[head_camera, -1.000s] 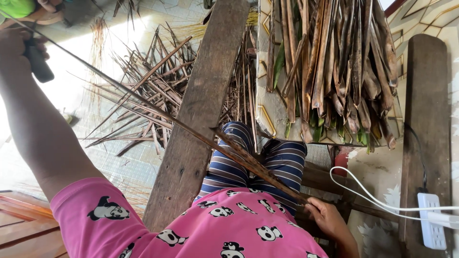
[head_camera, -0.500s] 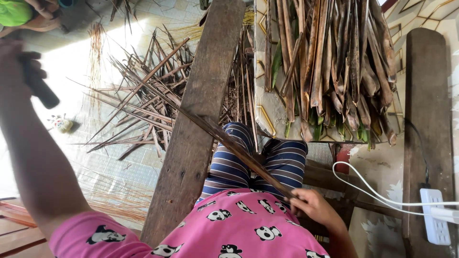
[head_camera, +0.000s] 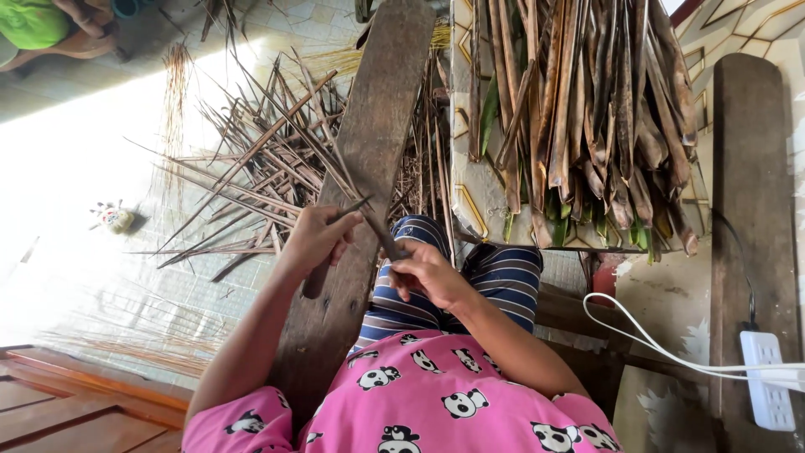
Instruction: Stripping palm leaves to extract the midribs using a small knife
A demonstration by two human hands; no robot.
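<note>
My left hand [head_camera: 319,239] grips a knife with a dark handle [head_camera: 314,285]; its thin blade points up and to the right toward my other hand. My right hand [head_camera: 428,273] pinches the near end of a long dry brown leaf strip [head_camera: 335,168], which runs up and to the left over the wooden plank [head_camera: 377,109]. Both hands meet above my lap, over the striped trousers [head_camera: 503,285]. The blade lies against the strip close to my right fingers.
A heap of dry leaf strips [head_camera: 243,159] lies on the tiled floor at left. A bundle of brown and green leaves [head_camera: 587,117] rests on a patterned table. A white power strip [head_camera: 767,377] with cable sits at right. Another person [head_camera: 33,21] is at top left.
My left hand with the knife swung in from the far left to my lap. My right hand moved up and left along the strip, and the two hands now meet.
</note>
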